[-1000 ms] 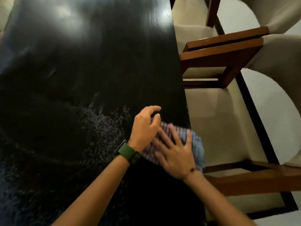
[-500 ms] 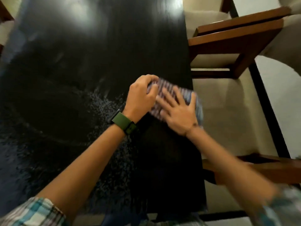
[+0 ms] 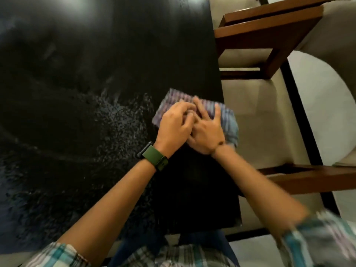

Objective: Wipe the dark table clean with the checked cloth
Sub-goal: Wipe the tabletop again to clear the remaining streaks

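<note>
Since the previous frame, the left hand (image 3: 174,125) has slid onto the checked cloth (image 3: 225,120) beside the right hand (image 3: 207,132); both press it flat, fingers loosely spread, at the dark counter's (image 3: 115,54) right edge, concentrating wiping pressure.

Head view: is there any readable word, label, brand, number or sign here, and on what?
None readable. The checked cloth, dark table, green watch strap and wooden chairs show no lettering. The watch face is turned away; any print on it cannot be seen.
</note>
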Available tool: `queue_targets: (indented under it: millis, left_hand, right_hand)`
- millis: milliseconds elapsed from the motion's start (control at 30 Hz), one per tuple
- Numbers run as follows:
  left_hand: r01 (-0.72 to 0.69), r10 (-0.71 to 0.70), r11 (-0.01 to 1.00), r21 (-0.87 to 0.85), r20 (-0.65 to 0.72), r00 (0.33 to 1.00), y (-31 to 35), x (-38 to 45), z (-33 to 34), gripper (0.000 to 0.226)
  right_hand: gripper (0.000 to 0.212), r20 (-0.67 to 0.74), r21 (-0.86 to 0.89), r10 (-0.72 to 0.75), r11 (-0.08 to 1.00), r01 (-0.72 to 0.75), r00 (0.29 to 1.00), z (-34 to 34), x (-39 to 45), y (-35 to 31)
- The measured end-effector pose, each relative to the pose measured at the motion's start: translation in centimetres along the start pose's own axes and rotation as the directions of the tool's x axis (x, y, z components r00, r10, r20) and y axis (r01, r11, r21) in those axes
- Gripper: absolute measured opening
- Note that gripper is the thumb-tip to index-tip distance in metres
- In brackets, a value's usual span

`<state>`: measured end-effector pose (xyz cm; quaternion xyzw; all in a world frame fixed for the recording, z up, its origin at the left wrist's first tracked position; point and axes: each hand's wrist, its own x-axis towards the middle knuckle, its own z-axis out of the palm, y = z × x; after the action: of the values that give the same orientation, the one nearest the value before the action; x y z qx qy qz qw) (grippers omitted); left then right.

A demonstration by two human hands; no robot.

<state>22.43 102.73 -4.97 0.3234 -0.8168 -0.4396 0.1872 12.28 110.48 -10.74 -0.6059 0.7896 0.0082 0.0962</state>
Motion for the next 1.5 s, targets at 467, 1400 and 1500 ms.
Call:
queue_targets:
  millis: [467,1400,1500]
  left_hand:
    - [-0.042,0.042,0.998,-0.051,0.003,0.999,-0.6,-2.9,-2.0,0.025]
    - [-0.209,0.21,0.977,-0.039,0.355,0.911,-1.3,-10.4,-2.0,0.024]
    - [-0.178,0.167,0.984,0.007,0.314,0.935,-2.6,-10.6,-4.1,0.025]
  right_hand:
    - [0.054,-0.084,0.049,0.123,0.992,-0.119,0.989,3.3,-13.0,-11.3]
    - [0.055,-0.111,0.046,0.595,0.803,-0.594,0.796,5.1,-18.5,-12.7]
    - [0.054,-0.086,0.068,0.342,0.939,-0.337,0.936,4.2,-13.9,-18.1]
